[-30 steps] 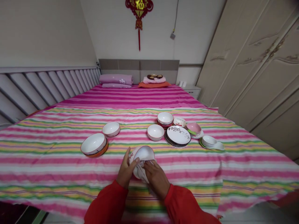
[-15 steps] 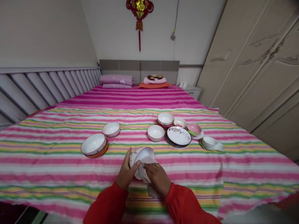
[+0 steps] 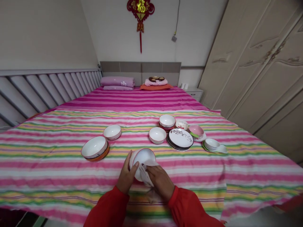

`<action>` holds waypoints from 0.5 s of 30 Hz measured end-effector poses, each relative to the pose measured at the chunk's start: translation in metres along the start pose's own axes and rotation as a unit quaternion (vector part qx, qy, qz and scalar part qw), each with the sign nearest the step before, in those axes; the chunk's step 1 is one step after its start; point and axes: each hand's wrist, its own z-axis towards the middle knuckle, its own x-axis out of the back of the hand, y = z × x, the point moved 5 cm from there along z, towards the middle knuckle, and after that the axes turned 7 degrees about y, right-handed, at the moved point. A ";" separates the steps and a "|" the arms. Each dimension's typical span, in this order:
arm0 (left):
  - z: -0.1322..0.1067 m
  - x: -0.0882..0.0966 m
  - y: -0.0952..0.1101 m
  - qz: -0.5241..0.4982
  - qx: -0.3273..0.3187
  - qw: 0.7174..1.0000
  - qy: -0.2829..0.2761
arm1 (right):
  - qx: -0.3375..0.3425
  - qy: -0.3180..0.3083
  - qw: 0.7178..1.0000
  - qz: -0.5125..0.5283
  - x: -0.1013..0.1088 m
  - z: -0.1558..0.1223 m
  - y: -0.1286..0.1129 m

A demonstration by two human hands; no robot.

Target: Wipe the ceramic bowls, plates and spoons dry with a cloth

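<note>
A white bowl with a red rim (image 3: pixel 143 156) is tilted up off the striped bedspread near the front edge. My left hand (image 3: pixel 126 176) grips its left side, thumb over the rim. My right hand (image 3: pixel 159 180) presses a white cloth (image 3: pixel 145 173) against the bowl's near rim and lower side. Both sleeves are red.
On the striped bed cover (image 3: pixel 59 167) stand an orange-bottomed bowl (image 3: pixel 94 148) and a small white bowl (image 3: pixel 112 131) at left, another white bowl (image 3: pixel 157 134), stacked bowls (image 3: pixel 167 121), patterned plates (image 3: pixel 180 139), a pink bowl (image 3: pixel 196 130) and small dishes (image 3: pixel 212 144) at right. A wardrobe (image 3: pixel 260 69) stands to the right.
The bowl has turned a little in my hands, and my right hand with the cloth has shifted slightly along its rim. The dishes on the bed have not moved.
</note>
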 end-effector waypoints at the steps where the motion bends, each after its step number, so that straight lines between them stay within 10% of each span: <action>1: 0.001 -0.001 0.002 -0.024 0.015 1.000 0.006 | 0.000 0.004 1.000 0.020 0.005 -0.001 0.002; 6: -0.003 -0.012 -0.005 -0.158 0.221 0.962 0.020 | -0.112 0.130 0.953 0.250 0.037 -0.004 0.010; 11: 0.005 -0.012 0.003 -0.180 0.253 0.950 0.033 | -0.447 0.321 0.733 0.400 0.039 -0.027 0.055; 15: 0.025 -0.024 0.018 -0.131 0.227 0.964 0.041 | -0.507 0.340 0.640 0.467 0.023 -0.029 0.076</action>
